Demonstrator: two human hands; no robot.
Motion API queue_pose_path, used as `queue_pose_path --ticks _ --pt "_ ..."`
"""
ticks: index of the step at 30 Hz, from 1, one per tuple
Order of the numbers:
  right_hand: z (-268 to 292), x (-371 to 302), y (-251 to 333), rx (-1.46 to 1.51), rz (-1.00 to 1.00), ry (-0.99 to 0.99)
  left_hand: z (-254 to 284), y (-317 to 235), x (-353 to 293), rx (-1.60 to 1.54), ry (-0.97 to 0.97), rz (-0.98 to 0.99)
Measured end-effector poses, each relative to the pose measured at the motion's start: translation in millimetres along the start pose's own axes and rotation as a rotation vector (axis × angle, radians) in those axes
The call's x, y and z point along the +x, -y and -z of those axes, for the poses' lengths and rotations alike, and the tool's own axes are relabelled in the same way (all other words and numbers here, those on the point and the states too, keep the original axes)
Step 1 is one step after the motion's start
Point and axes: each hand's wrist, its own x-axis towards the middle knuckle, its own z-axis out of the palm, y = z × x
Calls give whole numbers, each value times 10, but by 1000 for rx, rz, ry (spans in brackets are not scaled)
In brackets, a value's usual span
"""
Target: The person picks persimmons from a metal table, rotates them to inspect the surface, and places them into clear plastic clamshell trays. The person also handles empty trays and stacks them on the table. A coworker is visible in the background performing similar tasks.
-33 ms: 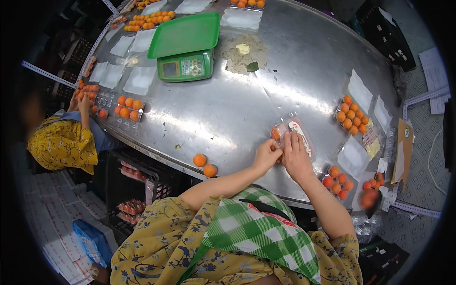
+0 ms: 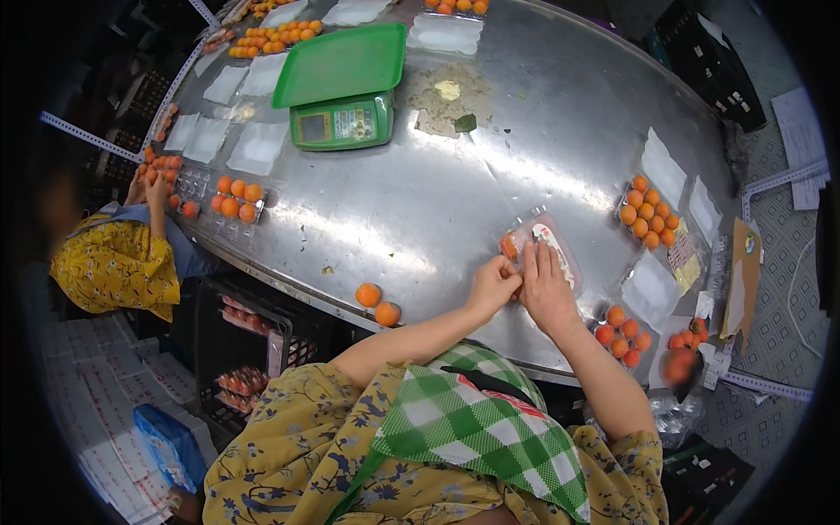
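Note:
A clear plastic fruit box (image 2: 567,248) with a pinkish top and a white label (image 2: 544,234) lies on the metal table, with orange fruit (image 2: 510,246) showing at its left end. My right hand (image 2: 548,290) rests flat on the box, its straight fingers over the label. Close beside it, my left hand (image 2: 495,287) is closed in a pinch at the box's near left edge. Whatever sits between those fingertips is too small to make out. Two loose orange fruits (image 2: 378,304) lie left of my hands, by the table's near edge.
Several open fruit trays (image 2: 647,214) and white liners (image 2: 652,290) line the table's right side. A green scale (image 2: 341,87) stands far left of centre. Another person (image 2: 122,254) handles fruit at the left. Below the table is a black crate (image 2: 254,350) with packed boxes.

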Motion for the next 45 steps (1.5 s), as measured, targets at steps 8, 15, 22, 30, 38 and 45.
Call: queue_pose_path --ticks 8,15,22,30,38,45 --pt "207 97 29 -81 -3 -31 66 90 1 33 -98 153" --pt "924 382 -865 327 -279 -129 564 263 -228 -77 -49 395" --pt "216 -181 -741 288 -95 -561 816 -143 -506 107 189 610" --pt "-395 -630 243 276 -81 -346 946 -74 -446 398 -162 -134" --pt "133 -152 -372 557 -263 -563 918 -4 -85 495 -173 -127" --pt "131 594 -1451 289 -529 -418 993 5 -157 511 -45 55"
